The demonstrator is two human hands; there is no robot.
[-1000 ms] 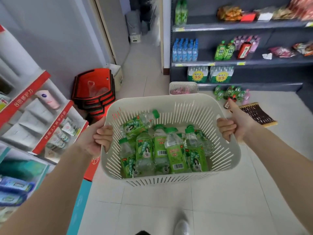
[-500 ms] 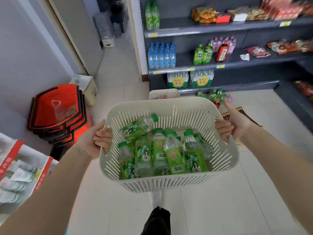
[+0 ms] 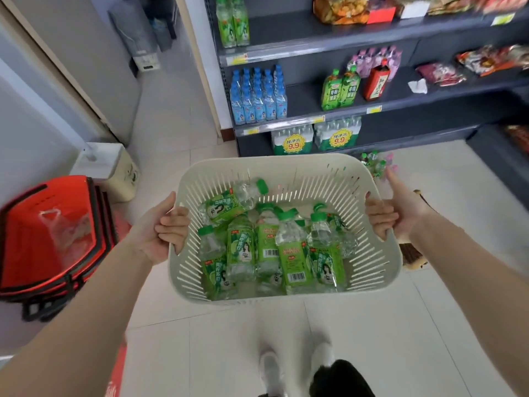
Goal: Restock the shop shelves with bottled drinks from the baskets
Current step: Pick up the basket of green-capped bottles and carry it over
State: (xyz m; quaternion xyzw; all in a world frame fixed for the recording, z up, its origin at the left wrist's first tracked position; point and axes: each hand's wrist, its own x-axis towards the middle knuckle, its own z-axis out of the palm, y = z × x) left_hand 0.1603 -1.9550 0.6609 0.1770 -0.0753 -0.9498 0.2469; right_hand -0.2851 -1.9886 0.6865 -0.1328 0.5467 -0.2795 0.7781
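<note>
- Left hand (image 3: 160,227) and right hand (image 3: 398,210) grip opposite rims of a cream slatted basket (image 3: 372,253).
- Green-labelled bottles (image 3: 272,247) lie inside.
- Red baskets (image 3: 48,236) stacked on the floor (image 3: 400,339), left.

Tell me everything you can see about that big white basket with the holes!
The basket is cream-white and looks like plastic, with rounded corners and thin slots cut all round its walls. It is held up over the tiled floor. The left hand grips its left rim and the right hand its right rim. Inside lie green-capped bottles with green labels, jumbled together.
</note>
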